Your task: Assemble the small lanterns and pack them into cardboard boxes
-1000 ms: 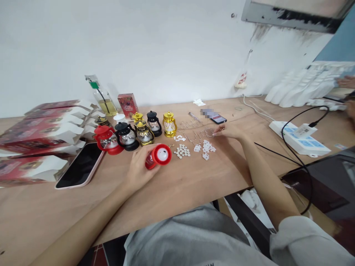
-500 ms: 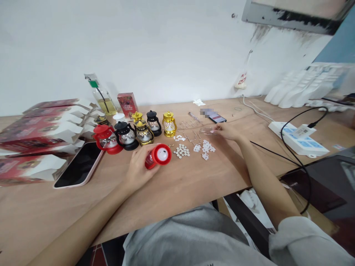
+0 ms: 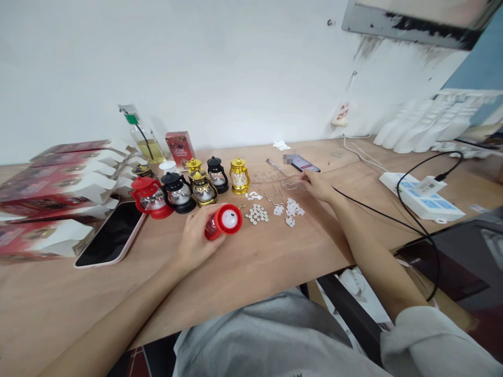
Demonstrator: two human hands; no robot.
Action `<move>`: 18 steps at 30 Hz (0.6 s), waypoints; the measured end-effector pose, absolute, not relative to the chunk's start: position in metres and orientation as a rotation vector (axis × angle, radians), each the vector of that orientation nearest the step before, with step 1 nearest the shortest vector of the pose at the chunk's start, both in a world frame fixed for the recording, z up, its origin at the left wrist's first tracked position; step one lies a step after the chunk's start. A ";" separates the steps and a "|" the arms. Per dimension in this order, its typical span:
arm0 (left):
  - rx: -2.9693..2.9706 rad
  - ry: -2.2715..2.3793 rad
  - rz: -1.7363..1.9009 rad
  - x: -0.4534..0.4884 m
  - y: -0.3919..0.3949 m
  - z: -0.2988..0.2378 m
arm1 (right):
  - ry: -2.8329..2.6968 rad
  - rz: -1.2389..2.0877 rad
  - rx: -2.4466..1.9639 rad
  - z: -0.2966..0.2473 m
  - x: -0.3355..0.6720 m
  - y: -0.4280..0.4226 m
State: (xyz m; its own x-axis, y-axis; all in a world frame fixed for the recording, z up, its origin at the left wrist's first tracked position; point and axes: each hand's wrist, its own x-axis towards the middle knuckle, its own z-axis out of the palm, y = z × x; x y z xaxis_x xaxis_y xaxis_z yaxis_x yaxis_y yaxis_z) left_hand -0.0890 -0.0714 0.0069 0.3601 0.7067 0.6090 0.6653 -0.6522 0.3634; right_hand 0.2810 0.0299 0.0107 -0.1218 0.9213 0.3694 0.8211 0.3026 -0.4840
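My left hand is closed round a small red toy lantern, which lies tipped on its side with its round base facing me. My right hand reaches across the table and pinches at a clear plastic strip of parts, fingers together. Between the hands lie a heap of small round button cells and several small white tabs. More clear plastic strips lie just behind them.
A row of red, black and gold toy lanterns stands at the back left. A pink-cased phone and stacked red and white boxes lie left. Another phone, a white power strip with black cables, and a dark tray are on the right.
My right hand has slid a little back and left along the clear plastic strip. My left hand and the red lantern have stayed in place.
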 end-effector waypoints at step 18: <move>2.515 1.300 1.147 -0.089 -0.071 0.007 | -2.003 0.161 -1.545 0.004 0.280 0.034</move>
State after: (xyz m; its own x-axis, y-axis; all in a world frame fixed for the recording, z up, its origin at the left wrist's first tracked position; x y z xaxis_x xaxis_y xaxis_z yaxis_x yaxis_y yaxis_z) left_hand -0.0891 -0.0710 0.0071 0.3572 0.7321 0.5801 0.6667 -0.6348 0.3906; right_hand 0.2796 0.0336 0.0037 -0.1444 0.9136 0.3801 0.8412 0.3156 -0.4391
